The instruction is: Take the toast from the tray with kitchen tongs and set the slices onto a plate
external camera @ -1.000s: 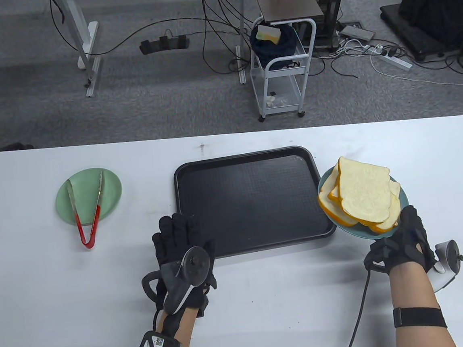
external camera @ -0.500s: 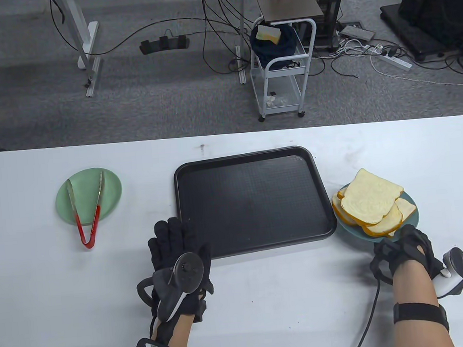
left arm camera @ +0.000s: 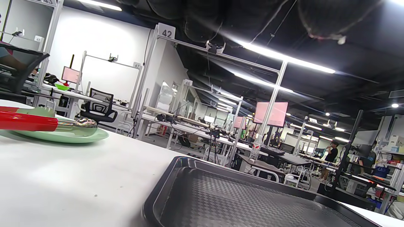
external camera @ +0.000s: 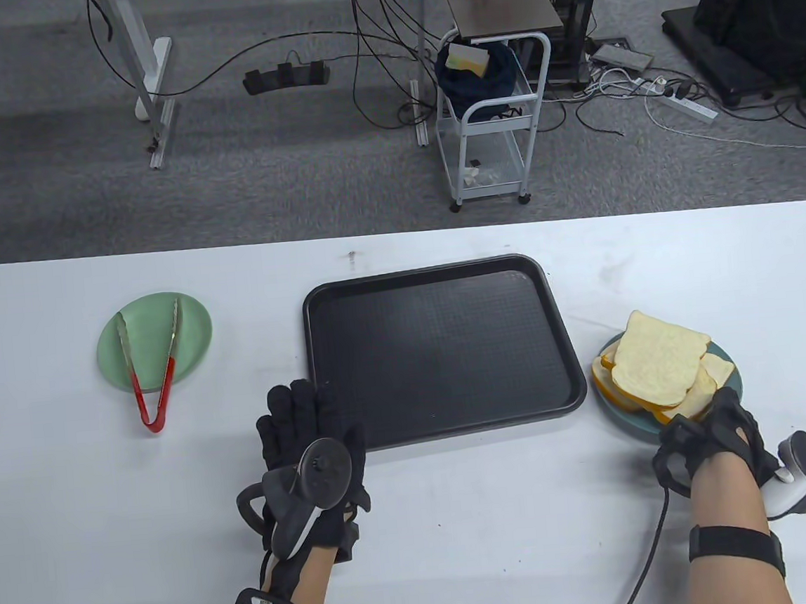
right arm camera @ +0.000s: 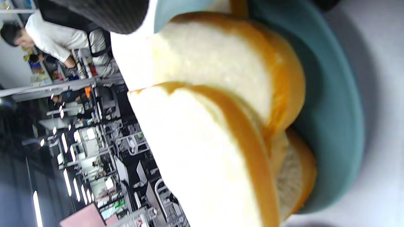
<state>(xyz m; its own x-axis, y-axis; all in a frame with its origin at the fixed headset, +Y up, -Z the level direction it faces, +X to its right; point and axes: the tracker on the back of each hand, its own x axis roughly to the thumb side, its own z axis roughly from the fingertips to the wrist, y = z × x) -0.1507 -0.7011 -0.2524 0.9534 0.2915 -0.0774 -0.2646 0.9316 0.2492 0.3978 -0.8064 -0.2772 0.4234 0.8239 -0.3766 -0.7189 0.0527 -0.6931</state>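
Note:
Several toast slices (external camera: pixel 655 368) lie stacked on a teal plate (external camera: pixel 628 420) right of the black tray (external camera: pixel 442 351), which holds nothing. My right hand (external camera: pixel 695 424) grips the teal plate's near rim. The right wrist view shows the slices (right arm camera: pixel 205 142) close up on that plate (right arm camera: pixel 334 110). Red-handled tongs (external camera: pixel 151 366) lie across a green plate (external camera: pixel 194 327) at the left, also low in the left wrist view (left arm camera: pixel 38 123). My left hand (external camera: pixel 296 413) rests with fingers straight at the tray's near-left corner, holding nothing.
The white table (external camera: pixel 464 522) ends at a far edge, with grey floor, cables and a white cart (external camera: pixel 492 118) beyond it. The tray's raised rim (left arm camera: pixel 164 183) stands just ahead of my left hand.
My right hand has brought the teal plate with the toast down and to the right, from tilted beside the tray to level near the table. My left hand has drawn back slightly.

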